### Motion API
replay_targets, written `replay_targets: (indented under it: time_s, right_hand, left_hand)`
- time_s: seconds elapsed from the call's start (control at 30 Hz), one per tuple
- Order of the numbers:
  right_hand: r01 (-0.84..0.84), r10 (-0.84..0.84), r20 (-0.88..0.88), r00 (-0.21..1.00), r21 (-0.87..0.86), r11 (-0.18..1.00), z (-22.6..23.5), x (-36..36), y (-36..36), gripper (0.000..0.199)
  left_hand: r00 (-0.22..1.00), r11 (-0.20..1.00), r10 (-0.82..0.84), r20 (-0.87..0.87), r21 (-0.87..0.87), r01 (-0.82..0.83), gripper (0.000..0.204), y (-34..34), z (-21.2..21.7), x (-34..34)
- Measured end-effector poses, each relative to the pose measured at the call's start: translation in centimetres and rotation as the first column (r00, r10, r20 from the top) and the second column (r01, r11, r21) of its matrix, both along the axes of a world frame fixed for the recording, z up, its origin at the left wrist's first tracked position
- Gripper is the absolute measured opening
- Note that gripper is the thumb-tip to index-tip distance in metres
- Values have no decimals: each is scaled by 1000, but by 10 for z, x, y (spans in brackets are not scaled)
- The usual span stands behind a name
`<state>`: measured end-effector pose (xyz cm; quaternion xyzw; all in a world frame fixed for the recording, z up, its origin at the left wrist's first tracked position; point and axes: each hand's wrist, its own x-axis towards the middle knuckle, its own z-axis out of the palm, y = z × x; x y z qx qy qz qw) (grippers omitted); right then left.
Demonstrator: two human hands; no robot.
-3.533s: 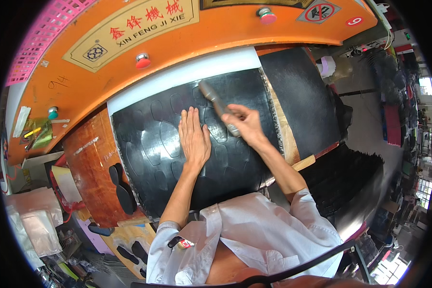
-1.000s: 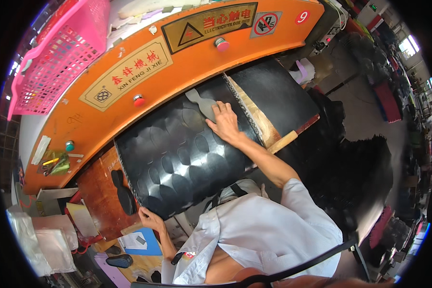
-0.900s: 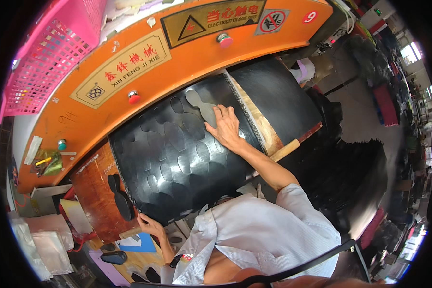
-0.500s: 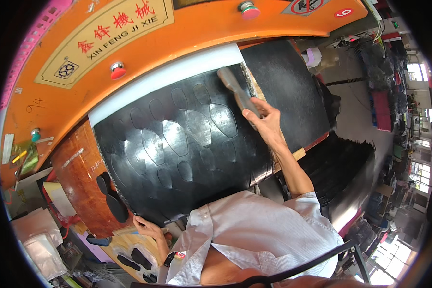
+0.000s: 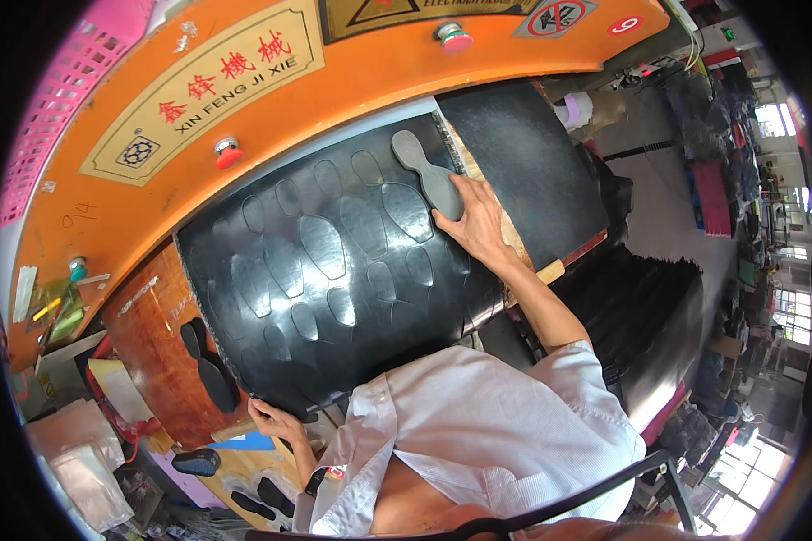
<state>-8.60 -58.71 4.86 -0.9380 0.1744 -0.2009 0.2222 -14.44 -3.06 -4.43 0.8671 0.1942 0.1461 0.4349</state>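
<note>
A black rubber sheet (image 5: 334, 298), marked with several shoe-sole outlines, lies in front of me under the edge of an orange machine. My right hand (image 5: 475, 219) grips the near end of a grey sole-shaped cutting die (image 5: 413, 153), thumb on one side and fingers on the other. The die lies on the sheet's far right part, beside the outlines. At the sheet's near left corner, my left hand (image 5: 277, 422) has its fingers closed on the edge. A pair of black sole pieces (image 5: 213, 374) rests left of the sheet.
The orange machine front (image 5: 352, 77) with red push buttons (image 5: 229, 155) spans the far side. Another black sheet (image 5: 528, 153) lies to the right, near a dark stack of material (image 5: 641, 311). A reddish-brown board (image 5: 158, 352) is at left. More dark soles (image 5: 275, 494) lie below it.
The die has gone from tilted on its edge to lying flatter on the sheet, and my right hand has shifted along with it. Less of the white strip beyond the sheet shows.
</note>
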Motion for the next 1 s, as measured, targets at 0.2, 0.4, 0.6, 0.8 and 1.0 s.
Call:
replay_targets:
  time_s: [0.2, 0.4, 0.6, 0.8, 1.0]
  right_hand:
    - [50, -50, 5, 999, -41, 998, -6, 35, -14, 70]
    - [94, -176, 330, 928, 250, 964, 49, 67, -38, 38]
    - [-3, -67, 504, 861, 137, 991, 125, 154, -48, 22]
    - [-33, -52, 323, 945, 252, 967, 83, 88, -69, 27]
    - [150, -204, 192, 960, 265, 953, 4, 43, -52, 47]
  left_hand:
    - [985, 998, 5, 173, 55, -15, 40, -24, -1, 44]
    - [956, 982, 14, 294, 178, -69, 38, -48, 9, 113]
    - [966, 965, -63, 251, 262, -5, 36, -60, 17, 188]
    - [969, 962, -118, 216, 268, 58, 42, -66, 44, 247]
    - [984, 954, -32, 175, 299, -22, 46, -73, 51, 261]
